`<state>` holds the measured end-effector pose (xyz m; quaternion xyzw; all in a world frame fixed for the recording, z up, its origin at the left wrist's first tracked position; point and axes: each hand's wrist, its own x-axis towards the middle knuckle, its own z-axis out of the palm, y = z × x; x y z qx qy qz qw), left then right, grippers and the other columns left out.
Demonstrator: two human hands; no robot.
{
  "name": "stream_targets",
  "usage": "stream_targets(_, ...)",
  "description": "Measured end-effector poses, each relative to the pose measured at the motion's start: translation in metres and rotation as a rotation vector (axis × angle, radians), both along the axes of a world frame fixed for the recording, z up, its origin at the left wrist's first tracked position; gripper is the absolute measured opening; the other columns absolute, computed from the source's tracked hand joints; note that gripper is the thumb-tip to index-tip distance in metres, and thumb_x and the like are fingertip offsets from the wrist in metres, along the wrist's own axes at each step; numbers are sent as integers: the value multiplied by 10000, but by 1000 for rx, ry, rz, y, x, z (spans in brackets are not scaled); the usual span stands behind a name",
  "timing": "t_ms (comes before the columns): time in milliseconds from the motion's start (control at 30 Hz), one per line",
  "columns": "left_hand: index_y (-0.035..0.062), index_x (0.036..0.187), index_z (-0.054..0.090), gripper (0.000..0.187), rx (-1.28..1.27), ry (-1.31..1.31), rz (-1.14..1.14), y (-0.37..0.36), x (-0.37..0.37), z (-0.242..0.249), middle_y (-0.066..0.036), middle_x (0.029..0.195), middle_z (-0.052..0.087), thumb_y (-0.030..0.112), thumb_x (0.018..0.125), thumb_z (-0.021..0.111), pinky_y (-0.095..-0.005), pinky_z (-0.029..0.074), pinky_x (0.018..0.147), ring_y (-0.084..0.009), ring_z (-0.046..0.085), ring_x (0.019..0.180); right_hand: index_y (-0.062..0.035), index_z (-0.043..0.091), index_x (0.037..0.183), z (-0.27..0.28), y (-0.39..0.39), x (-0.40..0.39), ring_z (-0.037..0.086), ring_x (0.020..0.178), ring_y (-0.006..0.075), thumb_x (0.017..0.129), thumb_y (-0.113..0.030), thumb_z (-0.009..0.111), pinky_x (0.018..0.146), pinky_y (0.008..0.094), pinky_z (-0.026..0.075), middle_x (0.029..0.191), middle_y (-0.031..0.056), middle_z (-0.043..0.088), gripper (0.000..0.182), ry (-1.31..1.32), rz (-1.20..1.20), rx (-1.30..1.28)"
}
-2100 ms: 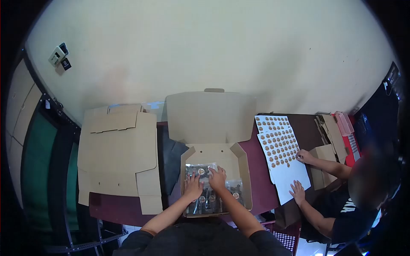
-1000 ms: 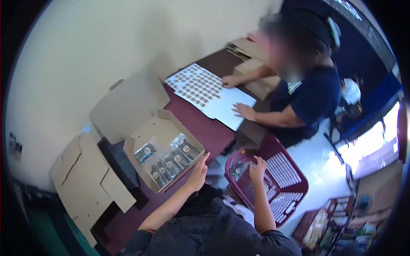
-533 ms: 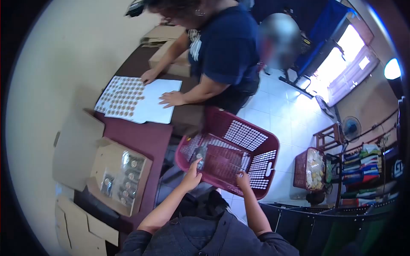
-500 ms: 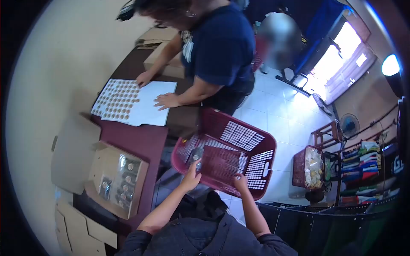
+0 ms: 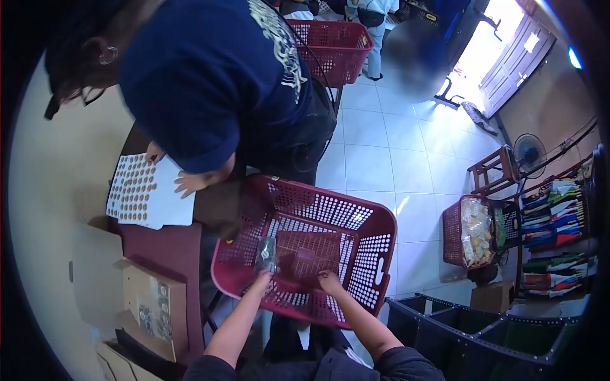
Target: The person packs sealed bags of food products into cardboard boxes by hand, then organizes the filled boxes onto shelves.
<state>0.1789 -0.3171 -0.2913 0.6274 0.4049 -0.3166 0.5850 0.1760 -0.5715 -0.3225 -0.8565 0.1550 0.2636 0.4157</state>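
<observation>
Both hands are reaching into the red basket (image 5: 381,235): left hand (image 5: 260,280) touching a clear packet (image 5: 266,253), right hand (image 5: 330,281) lying open, its grip holding nothing.

A dark red basket (image 5: 375,254) (perforated walls), a brown-dotted white sticker sheet (image 5: 143,197), a navy shirt (image 5: 210,82).

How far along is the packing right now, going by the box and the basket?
Several clear packets already lie in the open cardboard box. Both hands, left hand and right hand, are down in the red basket, the left beside one remaining packet. The box is unclosed.
</observation>
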Motion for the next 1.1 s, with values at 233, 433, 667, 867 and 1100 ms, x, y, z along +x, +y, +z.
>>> stream_targets(233,153,1352,268,614,373,104,-235,66,22,-143,-109,1268,442,289,814,531,-454,445,785,-267,525,995,-60,606,1037,-107,86,40,581,813,169,835,-235,580,747,302,466,949,72,633,268,164,-80,484)
stream_targets(433,87,1291,342,583,420,-7,-83,58,50,-137,-124,1112,562,263,791,586,-373,474,580,-212,595,735,-40,467,1232,-122,134,49,536,958,199,864,-228,552,843,309,428,1096,107,579,422,375,-146,614)
stream_targets(667,172,1345,254,648,342,171,-31,56,42,-142,-85,1203,505,301,798,576,-411,469,577,-226,599,700,-41,302,1359,-132,155,31,444,1134,228,888,-240,521,937,312,367,1260,152,469,556,498,-255,784)
stream_targets(867,98,1225,464,517,166,57,-80,56,33,-141,-70,911,617,346,802,628,-300,463,477,-165,570,574,-33,361,1318,-158,159,22,538,960,173,917,-218,475,808,291,440,1102,98,562,456,382,-360,882)
stream_targets(1100,37,981,606,399,263,-248,-353,-11,54,-92,-58,798,624,352,758,704,-243,452,602,-114,573,670,-1,563,1089,-75,82,48,560,835,136,843,-194,619,705,286,469,942,59,600,318,224,-540,928)
